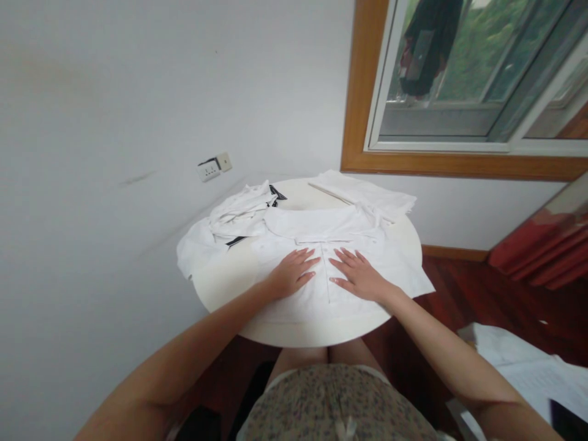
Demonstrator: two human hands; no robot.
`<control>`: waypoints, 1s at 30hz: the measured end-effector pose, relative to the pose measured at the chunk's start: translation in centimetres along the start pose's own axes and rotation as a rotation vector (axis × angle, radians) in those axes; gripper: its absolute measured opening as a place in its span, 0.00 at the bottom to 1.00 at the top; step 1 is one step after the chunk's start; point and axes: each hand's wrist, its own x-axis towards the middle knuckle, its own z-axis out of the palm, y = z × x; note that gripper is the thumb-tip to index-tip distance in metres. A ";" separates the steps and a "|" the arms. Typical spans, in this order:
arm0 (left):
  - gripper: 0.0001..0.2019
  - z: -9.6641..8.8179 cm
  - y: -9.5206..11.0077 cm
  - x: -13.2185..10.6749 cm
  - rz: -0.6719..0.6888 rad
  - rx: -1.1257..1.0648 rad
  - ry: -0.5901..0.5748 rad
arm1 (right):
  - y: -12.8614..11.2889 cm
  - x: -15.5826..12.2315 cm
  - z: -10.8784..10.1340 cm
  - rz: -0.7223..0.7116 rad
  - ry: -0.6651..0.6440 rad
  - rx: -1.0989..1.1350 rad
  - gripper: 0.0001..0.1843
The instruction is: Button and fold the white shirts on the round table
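Observation:
A white collared shirt (pixel 321 236) lies spread flat on a small round white table (pixel 220 288), collar away from me. My left hand (pixel 294 271) rests palm down on the shirt's front, fingers stretched out. My right hand (pixel 358 274) lies flat beside it on the other side of the button placket, fingers apart. Neither hand holds anything.
A crumpled white garment with black trim (pixel 239 217) sits at the table's left. A folded white cloth (pixel 367 193) lies at the back right. A wall with a socket (pixel 214 166) stands behind, a wood-framed window (pixel 459 86) to the right, white bedding (pixel 528 367) at lower right.

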 end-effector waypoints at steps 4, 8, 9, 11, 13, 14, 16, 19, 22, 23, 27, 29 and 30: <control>0.24 0.5 -0.2 -0.5 0.011 -0.015 0.006 | -0.1 -1.2 -0.1 -0.035 0.015 0.017 0.34; 0.26 0.4 -0.2 -0.5 0.017 0.011 -0.016 | -1.1 -2.8 -0.9 -0.092 0.018 0.062 0.32; 0.27 0.3 -0.1 -0.5 0.015 0.019 -0.030 | -1.4 -3.0 -1.0 -0.110 0.016 0.074 0.32; 0.29 0.1 -0.1 -0.5 0.019 0.028 -0.063 | -2.0 -3.5 -1.2 -0.146 0.020 0.101 0.32; 0.30 -0.2 0.0 -0.6 0.029 0.024 -0.087 | -2.3 -3.7 -1.3 -0.180 0.032 0.132 0.31; 0.30 -0.3 0.1 -0.6 0.032 0.021 -0.091 | -2.3 -3.7 -1.3 -0.197 0.041 0.147 0.29; 0.29 -0.5 0.5 -0.8 0.023 0.013 -0.084 | -2.4 -3.7 -1.1 -0.225 0.070 0.175 0.25; 0.25 -0.8 1.5 -1.2 0.015 -0.003 -0.059 | -2.6 -3.7 -0.8 -0.247 0.138 0.198 0.18; 0.23 -0.8 3.1 -2.1 0.064 -0.032 -0.035 | -2.8 -3.9 -0.3 -0.257 0.206 0.202 0.14; 0.23 -0.7 3.7 -2.4 0.078 -0.043 -0.026 | -3.0 -4.0 -0.2 -0.260 0.223 0.205 0.13; 0.24 -0.6 5.0 -3.6 0.086 -0.070 -0.002 | -3.5 -4.3 0.0 -0.228 0.284 0.230 0.14; 0.26 -0.6 5.2 -3.9 0.094 -0.080 -0.003 | -3.8 -4.4 -0.1 -0.155 0.318 0.247 0.14; 0.28 -0.7 5.2 -4.0 0.098 -0.085 -0.009 | -3.9 -4.4 -0.3 -0.109 0.339 0.262 0.15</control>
